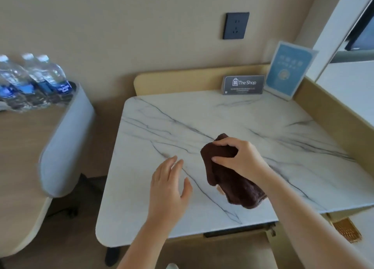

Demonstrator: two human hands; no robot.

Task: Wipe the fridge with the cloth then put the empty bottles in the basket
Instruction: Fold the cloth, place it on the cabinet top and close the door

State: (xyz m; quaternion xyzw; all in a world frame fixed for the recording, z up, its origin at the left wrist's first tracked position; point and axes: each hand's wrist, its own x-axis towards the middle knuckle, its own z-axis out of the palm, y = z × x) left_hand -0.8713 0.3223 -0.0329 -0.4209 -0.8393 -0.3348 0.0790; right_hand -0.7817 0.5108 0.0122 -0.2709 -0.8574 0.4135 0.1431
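A white marble top [202, 110] with grey veins has a tan rim [182, 82] along its back and right edges. At the back right corner a dark card [243, 84] reading "The Shop" stands against the rim, with a blue sign [287, 70] upright just beside it. A brown cloth [232, 179] is low over the top's near part; contact is unclear. To the left, a wooden table [18, 147] carries blurred water bottles [34, 80].

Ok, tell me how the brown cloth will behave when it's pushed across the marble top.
Probably floppy: the brown cloth sags and bunches where the right hand grips it. Likely light, since a finger pinch alone holds it. Its fuzzy pile should drag rather than slip on the smooth marble top.
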